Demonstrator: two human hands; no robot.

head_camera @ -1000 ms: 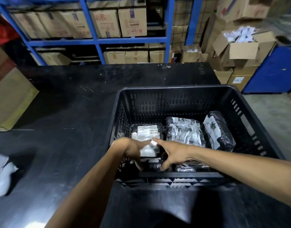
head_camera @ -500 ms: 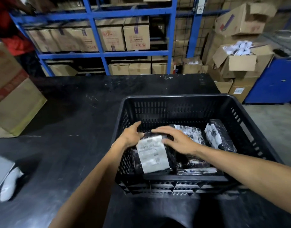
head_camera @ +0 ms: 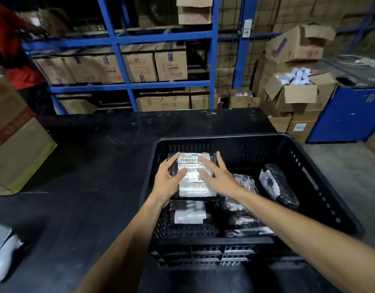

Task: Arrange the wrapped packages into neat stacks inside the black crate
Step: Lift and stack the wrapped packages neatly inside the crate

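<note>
Both hands have carried the labelled package [head_camera: 193,174] to the crate's far-left corner.

1. The black crate [head_camera: 322,187] was of matt plastic, with slotted walls.
2. The wrapped package [head_camera: 193,176] at top left was in glossy black film and carried a white paper label [head_camera: 193,182].
3. The other packages [head_camera: 277,185] had the same shiny, wrinkled film.
4. The worktop [head_camera: 87,166] was black, smooth and scuffed with pale scratches.
5. The boxes [head_camera: 171,62] were of matt brown cardboard.
6. The shelf frame [head_camera: 214,60] was of blue painted metal.

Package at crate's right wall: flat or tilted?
Tilted. The right package leans on edge toward the black crate wall, label side angled rather than facing up.
</note>
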